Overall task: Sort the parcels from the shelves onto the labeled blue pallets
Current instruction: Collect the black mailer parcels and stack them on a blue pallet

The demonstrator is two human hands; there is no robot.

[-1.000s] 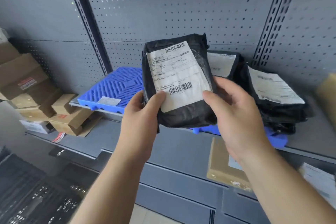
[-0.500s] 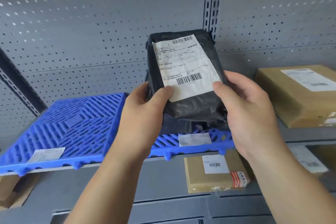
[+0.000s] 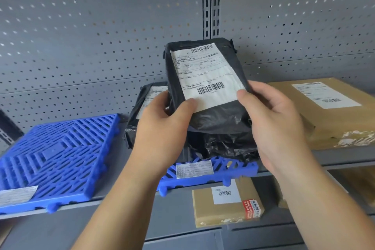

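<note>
- Both hands hold the black parcel [image 3: 215,122] up in front of the shelf, tilted back, with its white shipping label [image 3: 205,75] facing the camera.
- The left hand [image 3: 162,126] grips the parcel's lower left edge, thumb on the label's corner. The right hand [image 3: 274,126] grips the lower right edge, thumb on the label's other corner.
- The parcel hangs just above the centre blue pallet [image 3: 241,168], not yet set down.
- Done so far: at least one other black bag [image 3: 138,119] already lies on that pallet, with more crumpled black plastic [image 3: 219,146] under the held parcel, perhaps a second bag.
- The left blue pallet [image 3: 60,158] shows only its paper tag [image 3: 17,194].
- Left to sort, by my reading: a large cardboard box [image 3: 332,115] beside the centre pallet and a small cardboard box [image 3: 225,203] on the shelf below.
- The pallet tag [image 3: 194,169] is too blurred to read, so I cannot tell whether this is the parcel's proper pallet.
- The sorting looks to be at an early-to-middle stage.
</note>
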